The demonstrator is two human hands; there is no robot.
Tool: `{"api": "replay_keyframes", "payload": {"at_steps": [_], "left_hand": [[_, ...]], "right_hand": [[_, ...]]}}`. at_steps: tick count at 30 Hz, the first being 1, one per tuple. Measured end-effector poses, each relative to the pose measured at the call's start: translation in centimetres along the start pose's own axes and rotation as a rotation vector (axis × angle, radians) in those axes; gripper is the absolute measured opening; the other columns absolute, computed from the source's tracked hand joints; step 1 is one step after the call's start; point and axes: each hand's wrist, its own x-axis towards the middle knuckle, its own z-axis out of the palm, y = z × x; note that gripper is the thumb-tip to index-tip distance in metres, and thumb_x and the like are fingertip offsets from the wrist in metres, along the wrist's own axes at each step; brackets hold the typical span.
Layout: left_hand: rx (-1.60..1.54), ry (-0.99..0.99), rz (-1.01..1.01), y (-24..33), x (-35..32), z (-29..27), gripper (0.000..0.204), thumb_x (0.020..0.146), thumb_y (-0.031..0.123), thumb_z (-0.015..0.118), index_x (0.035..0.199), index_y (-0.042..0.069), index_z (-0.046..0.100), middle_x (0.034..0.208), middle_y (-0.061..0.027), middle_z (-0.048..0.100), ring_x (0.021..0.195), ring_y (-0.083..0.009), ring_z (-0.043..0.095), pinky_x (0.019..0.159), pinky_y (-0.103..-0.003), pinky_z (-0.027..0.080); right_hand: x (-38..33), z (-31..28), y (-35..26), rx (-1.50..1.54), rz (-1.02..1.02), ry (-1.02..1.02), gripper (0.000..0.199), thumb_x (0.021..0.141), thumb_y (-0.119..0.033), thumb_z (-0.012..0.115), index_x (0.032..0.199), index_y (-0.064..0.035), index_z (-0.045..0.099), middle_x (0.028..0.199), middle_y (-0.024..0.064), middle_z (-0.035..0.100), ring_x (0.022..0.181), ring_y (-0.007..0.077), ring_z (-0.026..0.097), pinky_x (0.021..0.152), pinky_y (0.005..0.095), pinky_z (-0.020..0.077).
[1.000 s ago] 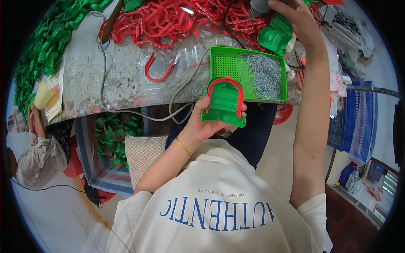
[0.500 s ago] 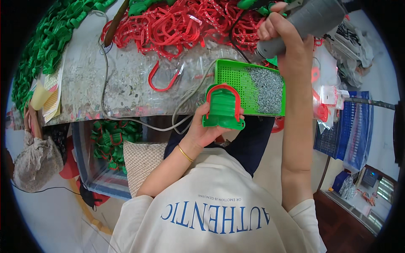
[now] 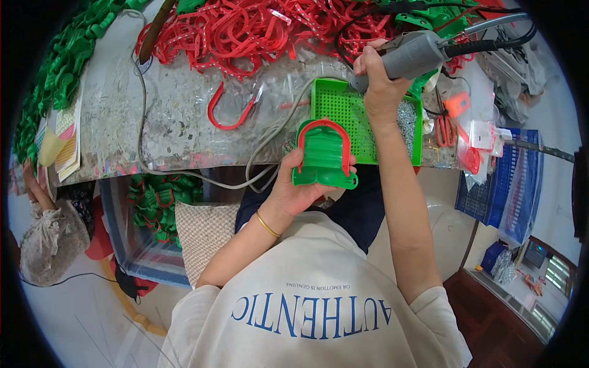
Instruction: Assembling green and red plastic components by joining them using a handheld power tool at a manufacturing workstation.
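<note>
My left hand (image 3: 288,191) is closed around the lower left side of a green curved plastic piece (image 3: 324,161), held in front of the table edge. A red U-shaped plastic strip (image 3: 345,147) lies along that piece's rim, its curve at the top. Higher up on the right, my right hand (image 3: 383,92) grips a grey electric screwdriver (image 3: 414,56) with a black cable and a hose at its back end. The tool's tip points down and left, above the bright green basket (image 3: 316,98) and apart from the plastic piece. Small silver screws (image 3: 406,119) lie in the basket.
Red strips (image 3: 233,40) are heaped at the back, with a loose red strip (image 3: 230,126) nearer me. A grey cord (image 3: 147,104) crosses the table. Red-handled scissors (image 3: 446,132) lie right. Below left, a crate (image 3: 123,233) holds green pieces. Another person's arm (image 3: 40,193) shows far left.
My right hand has moved left and down with the electric screwdriver, bringing its tip over the basket. My left hand keeps the green piece in nearly the same place.
</note>
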Motion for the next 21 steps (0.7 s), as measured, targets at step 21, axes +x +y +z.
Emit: {"api": "replay_keyframes", "payload": {"at_steps": [21], "left_hand": [[-0.02,-0.009,-0.009,0.17,0.0,0.26,0.071,0.085,0.045,0.056,0.136,-0.001,0.037,0.128,-0.028,0.049,0.116,-0.0378,0.052,0.102,-0.047,0.041]], "right_hand": [[-0.31,0.38,1.16,-0.025,-0.027,0.023,0.009,0.082,0.004,0.059,0.089,0.0011,0.053,0.064,0.0045,0.053,0.053,0.0137,0.051,0.051,0.0275,0.044]]}}
